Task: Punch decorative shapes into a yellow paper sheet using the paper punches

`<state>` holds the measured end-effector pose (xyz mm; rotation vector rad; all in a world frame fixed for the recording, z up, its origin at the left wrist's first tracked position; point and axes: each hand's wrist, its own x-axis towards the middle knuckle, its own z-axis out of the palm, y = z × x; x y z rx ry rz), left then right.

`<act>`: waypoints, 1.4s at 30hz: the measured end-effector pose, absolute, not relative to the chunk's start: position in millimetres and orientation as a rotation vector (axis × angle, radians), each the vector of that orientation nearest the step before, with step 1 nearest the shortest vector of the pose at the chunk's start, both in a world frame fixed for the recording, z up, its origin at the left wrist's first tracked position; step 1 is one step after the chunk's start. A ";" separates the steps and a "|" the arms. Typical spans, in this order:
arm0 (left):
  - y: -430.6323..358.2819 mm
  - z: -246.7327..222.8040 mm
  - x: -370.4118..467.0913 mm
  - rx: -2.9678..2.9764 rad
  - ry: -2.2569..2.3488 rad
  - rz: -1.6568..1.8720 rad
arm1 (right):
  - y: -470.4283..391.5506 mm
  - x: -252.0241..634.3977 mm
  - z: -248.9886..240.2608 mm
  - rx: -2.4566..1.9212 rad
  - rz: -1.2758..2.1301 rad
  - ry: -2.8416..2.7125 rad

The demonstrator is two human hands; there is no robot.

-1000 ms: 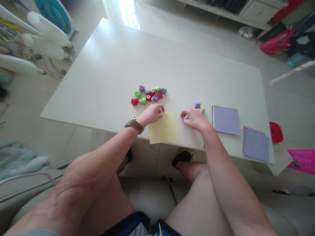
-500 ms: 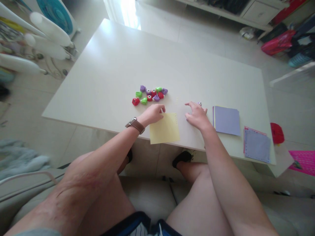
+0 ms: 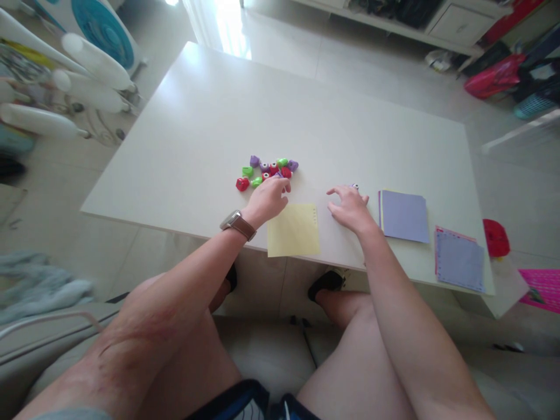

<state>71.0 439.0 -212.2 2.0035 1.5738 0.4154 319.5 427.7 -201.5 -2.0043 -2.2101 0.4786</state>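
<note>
A yellow paper square (image 3: 294, 231) lies at the near edge of the white table (image 3: 210, 116), with a row of small holes along its right side. My left hand (image 3: 268, 198) reaches past its top left corner to a cluster of small purple, green and red craft punches (image 3: 266, 171), fingers touching the nearest ones. Whether it grips one is unclear. My right hand (image 3: 350, 207) rests flat on the table to the right of the yellow sheet, fingers spread, covering most of a small purple punch (image 3: 354, 186).
A stack of purple paper squares (image 3: 404, 216) lies right of my right hand, and another stack (image 3: 459, 259) sits near the table's right corner. A red object (image 3: 496, 237) and pink paper (image 3: 542, 287) are beyond that corner. A fan (image 3: 102, 35) stands at the far left.
My left hand left the yellow sheet's corner and moved up to the cluster of punches. My right hand let go of a small purple punch and spread flat over it.
</note>
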 end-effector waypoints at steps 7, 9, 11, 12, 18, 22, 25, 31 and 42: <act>445.7 -184.2 39.6 1.914 2.023 0.317 | 427.3 324.2 -200.4 -2.048 0.489 -2.202; 447.3 -184.7 30.8 1.853 2.054 0.286 | 427.5 328.4 -199.9 -2.084 0.507 -2.221; 448.7 -188.4 23.8 1.807 2.040 0.280 | 428.2 333.6 -200.2 -2.099 0.524 -2.254; 449.3 -190.9 20.9 1.792 2.023 0.288 | 428.9 336.3 -200.8 -2.094 0.535 -2.273; 451.4 -201.6 12.8 1.757 1.978 0.304 | 431.7 346.0 -208.2 -1.964 0.648 -2.393; 449.9 -196.4 15.8 1.783 2.017 0.192 | 429.5 345.8 -208.2 -2.059 0.534 -2.406; 449.1 -192.8 19.2 1.856 2.027 0.110 | 428.6 347.4 -206.8 -2.151 0.452 -2.372; 450.9 -202.6 22.5 1.935 2.038 0.144 | 428.6 350.2 -208.2 -2.190 0.408 -2.335; 446.4 -204.5 42.2 2.048 1.755 0.492 | 432.7 330.5 -207.6 -1.855 0.437 -2.172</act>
